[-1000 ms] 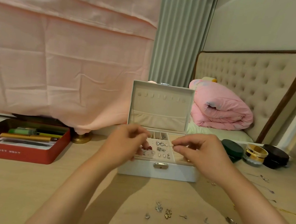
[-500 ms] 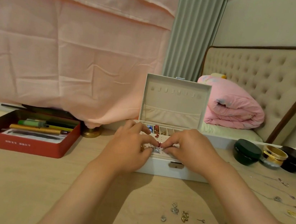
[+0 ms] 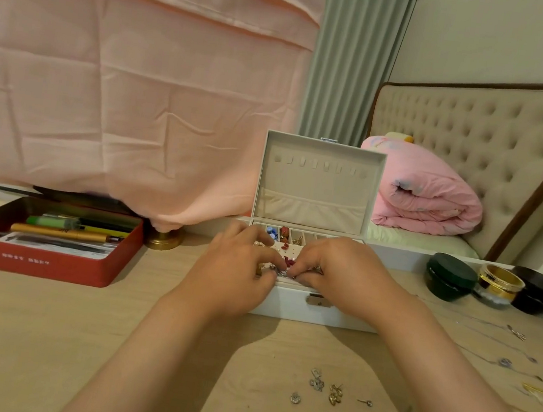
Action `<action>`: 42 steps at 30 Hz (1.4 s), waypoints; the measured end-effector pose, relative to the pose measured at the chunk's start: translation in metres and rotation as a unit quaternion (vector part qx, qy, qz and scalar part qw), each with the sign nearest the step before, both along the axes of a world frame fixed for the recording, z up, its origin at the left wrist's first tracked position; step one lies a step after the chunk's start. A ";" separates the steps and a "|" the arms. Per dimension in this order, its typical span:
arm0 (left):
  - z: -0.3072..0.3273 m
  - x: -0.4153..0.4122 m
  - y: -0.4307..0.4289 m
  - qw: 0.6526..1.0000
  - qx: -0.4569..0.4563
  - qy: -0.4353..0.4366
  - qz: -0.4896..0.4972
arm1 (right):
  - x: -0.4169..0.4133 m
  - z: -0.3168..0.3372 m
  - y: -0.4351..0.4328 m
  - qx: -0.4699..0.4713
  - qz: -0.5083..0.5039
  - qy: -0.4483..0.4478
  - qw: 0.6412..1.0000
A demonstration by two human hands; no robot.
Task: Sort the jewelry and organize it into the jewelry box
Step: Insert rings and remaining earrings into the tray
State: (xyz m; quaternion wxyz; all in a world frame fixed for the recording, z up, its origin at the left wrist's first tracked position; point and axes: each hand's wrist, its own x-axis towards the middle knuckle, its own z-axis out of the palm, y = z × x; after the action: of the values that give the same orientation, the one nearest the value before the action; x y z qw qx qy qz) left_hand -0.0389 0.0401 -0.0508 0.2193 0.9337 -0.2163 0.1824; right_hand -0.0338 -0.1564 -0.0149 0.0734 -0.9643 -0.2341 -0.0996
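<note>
A white jewelry box (image 3: pixel 305 308) stands open on the wooden desk, its lid upright. Blue, red and gold pieces lie in its back compartments (image 3: pixel 285 235). Both of my hands hover over the front tray. My left hand (image 3: pixel 237 270) and my right hand (image 3: pixel 340 273) meet at their fingertips and pinch a small silver earring (image 3: pixel 283 273) between them. Several loose earrings (image 3: pixel 325 391) lie on the desk in front of the box. Thin silver necklaces (image 3: pixel 505 361) and a gold piece (image 3: pixel 539 391) lie at the right.
A red tin (image 3: pixel 41 262) with pens sits at the left. A brass lamp base (image 3: pixel 163 241) stands under a pink cloth. Three round jars (image 3: pixel 494 283) are at the right. A bed with a pink blanket (image 3: pixel 427 195) lies behind.
My hands have come together over the box's front tray and now pinch the small silver piece between their fingertips. The view has shifted a little.
</note>
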 end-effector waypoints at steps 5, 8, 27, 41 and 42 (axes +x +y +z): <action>0.001 0.000 -0.001 1.000 -0.007 -0.012 -0.008 | -0.001 0.004 -0.006 0.040 -0.016 -0.004 0.999; 0.001 -0.001 -0.002 1.000 -0.011 -0.019 -0.016 | -0.006 0.003 -0.005 0.033 -0.013 0.014 0.999; 0.014 -0.040 -0.060 0.957 0.107 0.234 -0.136 | -0.075 -0.001 -0.048 0.022 -0.009 0.277 0.961; 0.014 -0.037 -0.058 0.936 -0.077 0.310 -0.151 | -0.064 -0.005 -0.058 0.243 0.000 0.273 0.931; 0.015 -0.038 -0.058 0.923 -0.132 0.329 -0.150 | -0.063 -0.003 -0.060 0.280 -0.004 0.278 0.919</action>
State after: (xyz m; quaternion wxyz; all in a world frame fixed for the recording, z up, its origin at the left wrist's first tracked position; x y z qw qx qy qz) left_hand -0.0765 -0.0179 -0.0355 0.4246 0.8603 -0.2430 -0.1431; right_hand -0.0967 -0.2167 -0.0183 0.4024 -0.8941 -0.1626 0.1108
